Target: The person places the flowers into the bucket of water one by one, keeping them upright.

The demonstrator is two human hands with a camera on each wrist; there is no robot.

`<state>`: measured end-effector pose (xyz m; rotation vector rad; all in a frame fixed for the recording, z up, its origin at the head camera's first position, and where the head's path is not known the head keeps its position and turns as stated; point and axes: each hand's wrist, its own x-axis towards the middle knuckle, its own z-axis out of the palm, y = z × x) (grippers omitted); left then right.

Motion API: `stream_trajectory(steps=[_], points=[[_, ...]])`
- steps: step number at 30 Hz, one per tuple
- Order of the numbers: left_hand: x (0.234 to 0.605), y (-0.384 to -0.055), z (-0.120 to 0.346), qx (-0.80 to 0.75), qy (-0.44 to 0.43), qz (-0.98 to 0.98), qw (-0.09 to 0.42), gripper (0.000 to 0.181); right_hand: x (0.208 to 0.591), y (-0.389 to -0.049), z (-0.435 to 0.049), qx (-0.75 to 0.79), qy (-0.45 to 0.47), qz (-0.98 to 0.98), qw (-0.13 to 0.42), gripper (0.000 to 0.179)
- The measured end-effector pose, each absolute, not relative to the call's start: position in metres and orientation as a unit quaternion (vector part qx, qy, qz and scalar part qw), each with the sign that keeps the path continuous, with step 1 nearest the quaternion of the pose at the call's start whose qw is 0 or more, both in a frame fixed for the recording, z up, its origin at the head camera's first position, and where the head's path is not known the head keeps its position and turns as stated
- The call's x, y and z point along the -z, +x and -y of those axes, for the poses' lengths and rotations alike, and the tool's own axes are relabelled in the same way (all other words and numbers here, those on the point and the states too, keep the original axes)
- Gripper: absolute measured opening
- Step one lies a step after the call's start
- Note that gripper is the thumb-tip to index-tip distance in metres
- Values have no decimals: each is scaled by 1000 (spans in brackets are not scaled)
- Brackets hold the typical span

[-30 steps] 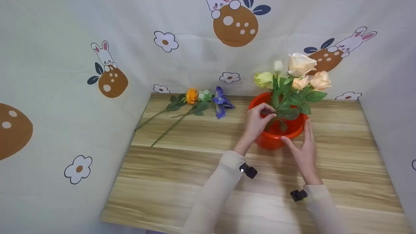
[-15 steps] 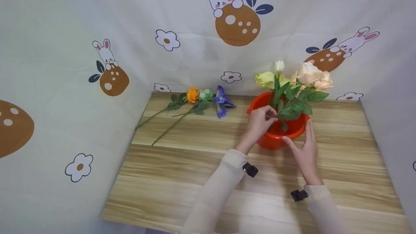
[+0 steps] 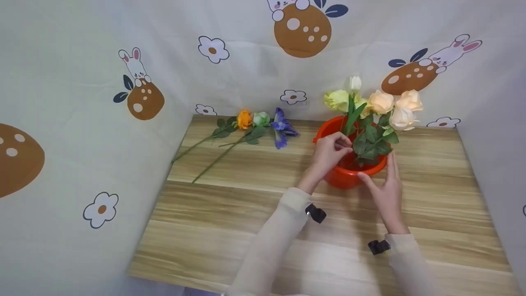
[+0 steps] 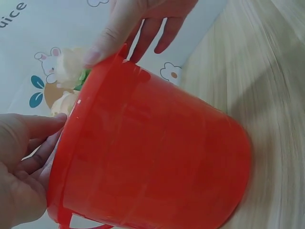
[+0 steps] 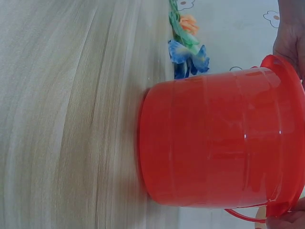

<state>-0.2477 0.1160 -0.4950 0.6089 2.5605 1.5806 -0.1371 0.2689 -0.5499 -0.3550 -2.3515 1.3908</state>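
Observation:
A red bucket stands at the back right of the table, holding artificial flowers. Peach roses lean over its right side, with green leaves below. A white tulip and a yellow-green bloom stand at the left. My left hand reaches over the rim, thumb and fingertips pinched together at the rose stem, mostly hidden among the leaves. My right hand spreads against the bucket's near right side, fingers straight, thumb at the front rim. The left wrist view shows the right thumb on the rim.
Left of the bucket, a blue-purple iris, an orange flower and a pale green flower lie on the wooden table. A patterned cloth rises along the back and sides.
The foremost peach rose has swung from high at the back, round to the right and down towards me. Its leaves have turned too. Both hands stay nearly in place.

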Motion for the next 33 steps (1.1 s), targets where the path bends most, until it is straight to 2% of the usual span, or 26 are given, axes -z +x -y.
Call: stream_trajectory(steps=[10, 21, 33], points=[[495, -253, -102, -613, 207, -761, 50, 14, 552, -137, -268, -501, -133, 836, 182, 100], [490, -269, -69, -627, 179, -758, 14, 16, 552, -137, -269, -499, -125, 835, 196, 100], [500, -290, -26, -620, 138, -772, -13, 17, 553, -137, -269, -499, -119, 834, 202, 99]])
